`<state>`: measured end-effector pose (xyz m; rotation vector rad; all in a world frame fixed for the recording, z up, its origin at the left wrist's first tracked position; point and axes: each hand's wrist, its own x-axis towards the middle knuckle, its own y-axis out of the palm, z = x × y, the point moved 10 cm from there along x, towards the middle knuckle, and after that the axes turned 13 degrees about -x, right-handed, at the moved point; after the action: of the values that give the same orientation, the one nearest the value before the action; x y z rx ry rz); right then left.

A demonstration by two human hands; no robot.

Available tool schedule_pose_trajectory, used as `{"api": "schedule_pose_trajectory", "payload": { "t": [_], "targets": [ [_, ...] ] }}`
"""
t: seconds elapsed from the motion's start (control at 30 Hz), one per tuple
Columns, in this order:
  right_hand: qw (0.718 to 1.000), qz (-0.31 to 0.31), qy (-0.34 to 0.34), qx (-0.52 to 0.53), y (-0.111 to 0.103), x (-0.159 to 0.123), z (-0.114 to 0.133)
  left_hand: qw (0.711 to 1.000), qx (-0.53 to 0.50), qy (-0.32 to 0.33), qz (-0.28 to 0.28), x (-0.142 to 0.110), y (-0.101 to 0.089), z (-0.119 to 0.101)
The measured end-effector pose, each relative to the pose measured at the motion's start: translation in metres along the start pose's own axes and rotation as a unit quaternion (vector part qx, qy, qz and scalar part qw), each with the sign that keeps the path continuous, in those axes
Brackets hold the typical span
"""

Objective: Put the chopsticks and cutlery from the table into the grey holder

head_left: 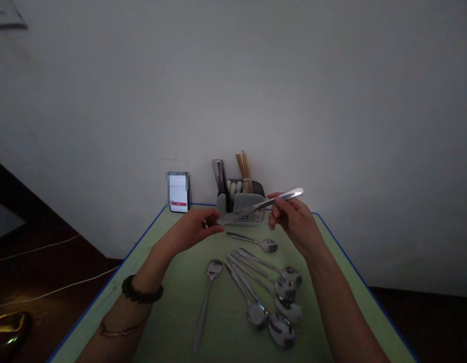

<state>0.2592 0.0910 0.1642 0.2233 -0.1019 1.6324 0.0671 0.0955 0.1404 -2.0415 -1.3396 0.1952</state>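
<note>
A shiny metal table knife (pixel 256 206) is held across both hands, tilted with its handle up to the right. My right hand (pixel 293 219) pinches the handle between thumb and fingers. My left hand (pixel 197 227) has its thumb and fingers closed about the blade's tip. Just behind the knife stands a grey cutlery holder (pixel 239 201), partly covered by the blade. Below the hands, a single spoon (pixel 269 245) lies crosswise. Several larger spoons (pixel 284 290) are fanned out nearer to me, bowls toward the right. Another spoon (pixel 205 307) lies apart on the left.
The holder contains several metal handles (pixel 219 174), wooden chopsticks (pixel 244 169) and white handles (pixel 233 189). A phone (pixel 179 192) with a lit screen stands at the table's back left. The pale green table (pixel 169 312) has a blue edge and meets the wall (pixel 233 91).
</note>
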Motion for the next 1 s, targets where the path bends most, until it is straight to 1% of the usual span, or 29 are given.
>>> {"api": "schedule_pose_trajectory", "payload": {
  "t": [0.13,0.23,0.33,0.43,0.53,0.63,0.87,0.93,1.0],
  "targets": [
    [0.999,-0.033,0.004,-0.002,-0.005,-0.001,0.003,0.997,0.025,0.066,-0.025,-0.001,-0.002,-0.018],
    [0.999,-0.035,0.008,-0.005,-0.007,0.0,0.002,0.995,0.017,0.086,-0.043,-0.003,-0.007,-0.023],
    [0.999,-0.042,0.001,-0.027,-0.011,0.0,0.002,0.997,-0.005,0.071,-0.021,-0.003,-0.004,-0.021],
    [0.997,-0.061,-0.011,-0.045,-0.016,0.0,0.004,0.997,-0.058,0.05,0.004,-0.002,0.001,-0.018],
    [0.996,-0.074,-0.011,-0.038,-0.019,0.0,0.004,0.991,-0.126,0.029,0.017,-0.002,0.004,-0.014],
    [0.997,-0.081,-0.004,-0.017,-0.021,0.001,0.002,0.988,-0.151,0.018,0.024,-0.002,0.006,-0.013],
    [0.996,-0.087,-0.005,0.005,-0.023,0.001,0.001,0.993,-0.113,0.032,0.015,-0.002,0.003,-0.018],
    [0.997,-0.078,-0.002,0.013,-0.022,0.001,0.0,0.994,-0.098,0.05,-0.005,-0.002,-0.001,-0.019],
    [0.998,-0.061,0.015,0.022,-0.019,0.001,-0.003,0.994,-0.058,0.08,-0.049,-0.002,-0.009,-0.022]
  ]
}}
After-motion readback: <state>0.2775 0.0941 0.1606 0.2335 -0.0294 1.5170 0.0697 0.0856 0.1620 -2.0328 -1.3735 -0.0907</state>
